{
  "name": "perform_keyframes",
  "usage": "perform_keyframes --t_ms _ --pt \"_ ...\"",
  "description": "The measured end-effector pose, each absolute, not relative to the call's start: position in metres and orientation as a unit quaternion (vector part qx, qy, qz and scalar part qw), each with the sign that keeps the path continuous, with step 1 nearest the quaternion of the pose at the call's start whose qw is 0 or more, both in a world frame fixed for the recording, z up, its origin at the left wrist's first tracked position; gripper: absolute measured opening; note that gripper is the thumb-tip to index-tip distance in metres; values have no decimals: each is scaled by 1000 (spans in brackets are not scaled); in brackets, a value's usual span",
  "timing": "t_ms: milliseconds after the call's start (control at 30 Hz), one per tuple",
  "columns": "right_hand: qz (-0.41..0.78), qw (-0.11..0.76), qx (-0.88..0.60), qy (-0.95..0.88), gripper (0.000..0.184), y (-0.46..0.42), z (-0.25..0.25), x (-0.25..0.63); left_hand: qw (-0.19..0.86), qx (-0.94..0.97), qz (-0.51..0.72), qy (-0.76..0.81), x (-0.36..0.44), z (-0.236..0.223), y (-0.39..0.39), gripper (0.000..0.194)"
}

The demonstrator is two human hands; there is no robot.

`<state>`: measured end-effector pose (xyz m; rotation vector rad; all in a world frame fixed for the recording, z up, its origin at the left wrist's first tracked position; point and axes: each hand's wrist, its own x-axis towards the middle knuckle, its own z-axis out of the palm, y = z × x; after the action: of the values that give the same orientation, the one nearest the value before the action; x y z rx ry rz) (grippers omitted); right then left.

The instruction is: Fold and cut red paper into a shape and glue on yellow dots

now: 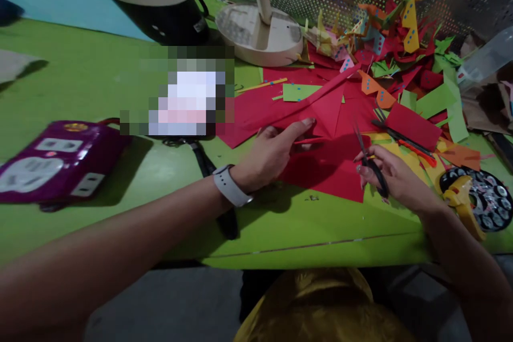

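Left forearm [132, 230], red paper [329, 115] in fingers [297, 129]

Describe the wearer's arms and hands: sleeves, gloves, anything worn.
Left forearm and right forearm: bare, no sleeves in view. Left hand and right hand: no gloves. Pale grey watch-style strap around the left wrist; none visible on the right.

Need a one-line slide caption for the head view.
Left hand holding red paper, right hand gripping black-handled metal scissors, over a green table strewn with multicoloured paper scraps.
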<state>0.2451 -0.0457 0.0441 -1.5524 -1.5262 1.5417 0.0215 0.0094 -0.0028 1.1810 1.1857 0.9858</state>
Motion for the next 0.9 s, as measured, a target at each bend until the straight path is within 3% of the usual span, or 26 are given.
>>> perform_keyframes --t_ms 233,500,900 --pt "637 193 -528 -527 39 -49 34 236 596 429 457 502 28 2 8 30" --pt "638 194 -527 -526 39 -52 30 235 599 464 428 494 28 9 4 33" --pt "631 212 -533 -522 41 -53 33 227 623 464 401 485 26 16 2 20"
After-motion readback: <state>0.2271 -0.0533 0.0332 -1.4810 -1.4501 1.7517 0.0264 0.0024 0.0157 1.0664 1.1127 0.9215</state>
